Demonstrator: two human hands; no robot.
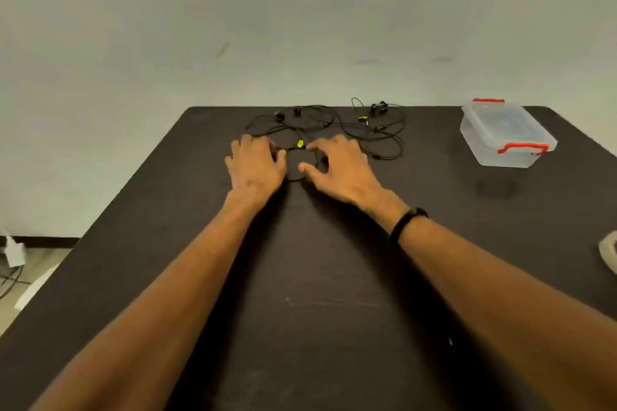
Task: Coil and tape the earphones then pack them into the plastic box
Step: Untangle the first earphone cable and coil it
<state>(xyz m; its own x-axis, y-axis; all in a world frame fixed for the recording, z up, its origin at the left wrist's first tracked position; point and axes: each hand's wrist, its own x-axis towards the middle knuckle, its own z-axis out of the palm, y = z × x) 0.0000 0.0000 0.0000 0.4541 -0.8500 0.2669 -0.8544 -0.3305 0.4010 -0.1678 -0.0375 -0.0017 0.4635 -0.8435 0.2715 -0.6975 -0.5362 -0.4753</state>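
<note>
Black earphones lie tangled at the far edge of the dark table [300, 277]. One set [300, 120] sprawls at the far middle, a second set [380, 123] to its right. A small loop of cable [295, 179] with a yellow tag [300, 143] sits between my hands. My left hand [255, 165] rests on the loop's left side, fingers spread over the cable. My right hand [340, 165] presses on the loop's right side, thumb inside it. The clear plastic box [505, 133] with red clips stands shut at the far right, well apart from both hands.
A pale roll of tape [609, 252] shows partly at the right edge of the frame. A wall rises behind the table. Cables and a white object [13, 252] lie on the floor at the left.
</note>
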